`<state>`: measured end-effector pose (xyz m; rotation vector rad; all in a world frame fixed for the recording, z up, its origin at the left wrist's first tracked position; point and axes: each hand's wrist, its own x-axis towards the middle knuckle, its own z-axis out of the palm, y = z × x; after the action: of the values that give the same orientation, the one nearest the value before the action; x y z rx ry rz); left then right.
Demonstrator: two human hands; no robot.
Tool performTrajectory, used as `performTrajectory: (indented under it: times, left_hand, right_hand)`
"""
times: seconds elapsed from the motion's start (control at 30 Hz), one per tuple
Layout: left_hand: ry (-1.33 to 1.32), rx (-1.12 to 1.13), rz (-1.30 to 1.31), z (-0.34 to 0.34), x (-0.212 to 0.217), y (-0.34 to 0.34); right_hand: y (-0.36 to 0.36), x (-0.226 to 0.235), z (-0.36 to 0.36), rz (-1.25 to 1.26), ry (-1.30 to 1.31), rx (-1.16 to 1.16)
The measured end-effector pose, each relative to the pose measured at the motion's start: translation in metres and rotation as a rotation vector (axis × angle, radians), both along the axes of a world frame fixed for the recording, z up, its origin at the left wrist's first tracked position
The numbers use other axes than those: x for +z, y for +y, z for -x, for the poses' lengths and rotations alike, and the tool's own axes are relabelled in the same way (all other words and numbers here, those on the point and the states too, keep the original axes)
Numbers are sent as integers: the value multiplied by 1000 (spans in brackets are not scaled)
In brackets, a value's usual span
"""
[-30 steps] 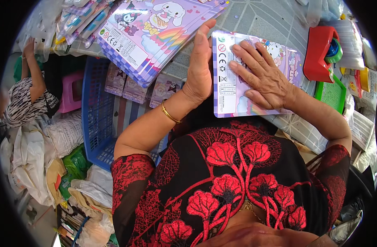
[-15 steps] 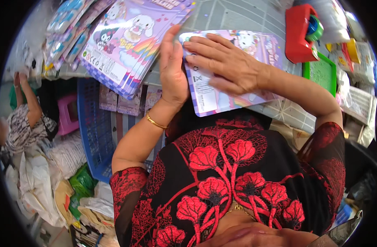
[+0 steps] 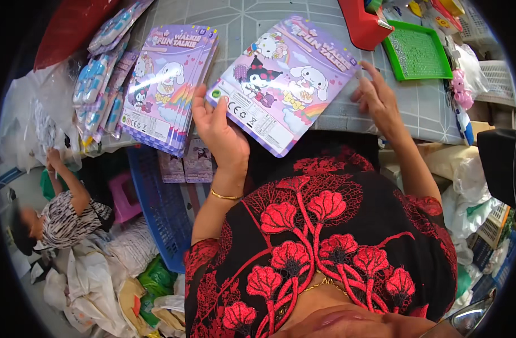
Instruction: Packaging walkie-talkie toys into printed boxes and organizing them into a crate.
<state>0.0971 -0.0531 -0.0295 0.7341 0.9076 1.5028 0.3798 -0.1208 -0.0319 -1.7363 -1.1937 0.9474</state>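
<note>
A flat purple cartoon-printed card [image 3: 283,84] with a rainbow and several characters lies tilted over the near edge of the table. My left hand [image 3: 224,132] grips its lower left corner, thumb on the printed face and the other fingers partly hidden. Beside the card's right edge, my right hand [image 3: 379,101] is raised with its fingers apart; contact with the edge is hard to make out. Just left of my left hand is a fanned stack of matching purple cards [image 3: 162,84]. Clear packs with blue and white pieces [image 3: 92,79] are piled left of that stack.
A red tape dispenser [image 3: 362,28] and a green tray [image 3: 424,76] stand at the back right, near a pink toy [image 3: 461,93]. Below the table's left side are a blue basket [image 3: 156,208] and plastic bags [image 3: 92,276]. Another person [image 3: 69,219] is at the far left.
My right hand has lifted off the card's face and moved to its right side. My left hand now holds the corner. The card has turned and the whole view has shifted.
</note>
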Motion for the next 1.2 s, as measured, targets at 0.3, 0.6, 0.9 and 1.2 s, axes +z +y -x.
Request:
performTrajectory:
  times: [0.3, 0.6, 0.9, 1.2]
  left_hand:
    - [241, -99, 68, 11, -2, -21]
    - [385, -325, 96, 11, -16, 0]
    - [220, -332, 75, 7, -28, 11]
    - [77, -338, 76, -7, -19, 31]
  right_hand:
    - [54, -27, 34, -203, 497, 36]
    - [69, -27, 43, -122, 499, 155]
    - [72, -32, 35, -80, 725, 69]
    - [79, -21, 30, -597, -315, -76]
